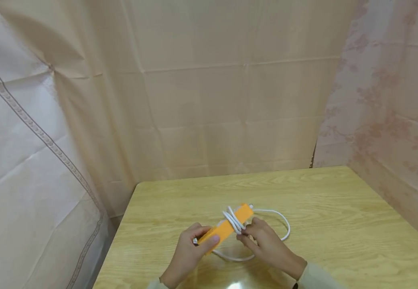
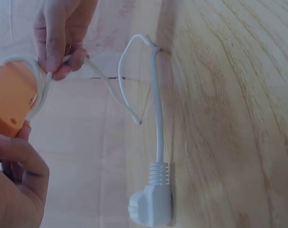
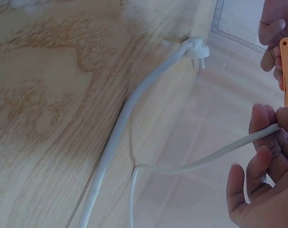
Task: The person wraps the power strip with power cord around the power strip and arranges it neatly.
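Observation:
My left hand (image 1: 188,248) grips one end of an orange power strip (image 1: 225,230), its thumb lying across the broad face. The strip is tilted, its far end pointing up and to the right. Several turns of white cord (image 1: 233,220) wrap round its middle. Beside these turns, my right hand (image 1: 268,245) pinches the cord between thumb and fingers. From those fingers the loose cord (image 3: 201,164) runs down to the table in the right wrist view. At its end a white plug (image 2: 153,205) lies on the wood, its pins (image 3: 198,63) visible in the right wrist view.
The wood-grain table (image 1: 158,216) spreads beneath both hands. A beige curtain (image 1: 212,100) hangs along its back edge, with a patterned cloth (image 1: 393,120) at the right and a pale cloth (image 1: 21,160) at the left.

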`<state>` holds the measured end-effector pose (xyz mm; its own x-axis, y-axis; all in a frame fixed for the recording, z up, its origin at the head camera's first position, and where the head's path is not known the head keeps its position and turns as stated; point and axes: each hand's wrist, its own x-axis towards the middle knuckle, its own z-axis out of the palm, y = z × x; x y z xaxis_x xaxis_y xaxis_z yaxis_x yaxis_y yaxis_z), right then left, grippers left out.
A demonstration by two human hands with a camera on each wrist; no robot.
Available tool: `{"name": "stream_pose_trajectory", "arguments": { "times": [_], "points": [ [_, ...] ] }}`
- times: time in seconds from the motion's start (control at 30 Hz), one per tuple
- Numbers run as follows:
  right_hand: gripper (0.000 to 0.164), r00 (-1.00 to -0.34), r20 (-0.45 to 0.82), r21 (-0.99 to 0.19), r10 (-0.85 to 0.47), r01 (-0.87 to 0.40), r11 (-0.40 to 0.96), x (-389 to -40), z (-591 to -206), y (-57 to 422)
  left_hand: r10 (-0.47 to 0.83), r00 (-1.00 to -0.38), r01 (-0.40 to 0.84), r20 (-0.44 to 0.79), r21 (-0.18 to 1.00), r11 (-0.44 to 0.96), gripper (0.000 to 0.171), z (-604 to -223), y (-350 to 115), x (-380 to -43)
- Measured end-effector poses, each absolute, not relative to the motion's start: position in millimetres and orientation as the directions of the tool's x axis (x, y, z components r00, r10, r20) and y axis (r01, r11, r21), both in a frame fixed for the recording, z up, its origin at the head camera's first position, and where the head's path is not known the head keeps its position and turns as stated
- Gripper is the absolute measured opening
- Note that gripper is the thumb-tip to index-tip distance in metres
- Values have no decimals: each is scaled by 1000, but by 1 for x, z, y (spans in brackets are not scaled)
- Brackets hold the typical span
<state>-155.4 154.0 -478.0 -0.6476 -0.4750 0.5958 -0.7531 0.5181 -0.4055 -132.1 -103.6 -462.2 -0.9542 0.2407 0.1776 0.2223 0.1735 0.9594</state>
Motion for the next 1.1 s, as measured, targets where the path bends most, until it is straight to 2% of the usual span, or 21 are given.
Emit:
{"name": "stream_pose_trajectory", "arguments": {
  "times": [0.33, 0.57, 0.83, 0.93, 1.1],
  "points": [
    [4, -618, 612, -294, -493, -757, 584, -158, -478, 153, 149, -933, 358, 327, 880, 311, 32, -463, -93, -125],
    [3, -612, 614, -203, -499, -733, 649, -154, -481, 152, 135, -919, 394, 370, 855, 337, 33, -469, -91, -124],
    [6, -641, 558, -143, -527, -700, 700, -155, -484, 152, 76, -945, 323, 317, 875, 360, 43, -466, -97, -127],
    [7, -628, 546, -133, -555, -719, 683, -154, -487, 154, 46, -953, 295, 299, 885, 361, 46, -465, -101, -129],
    [12, -581, 568, -108, -583, -755, 647, -153, -489, 158, -29, -942, 293, 336, 858, 421, 51, -469, -110, -136]
  ]
}}
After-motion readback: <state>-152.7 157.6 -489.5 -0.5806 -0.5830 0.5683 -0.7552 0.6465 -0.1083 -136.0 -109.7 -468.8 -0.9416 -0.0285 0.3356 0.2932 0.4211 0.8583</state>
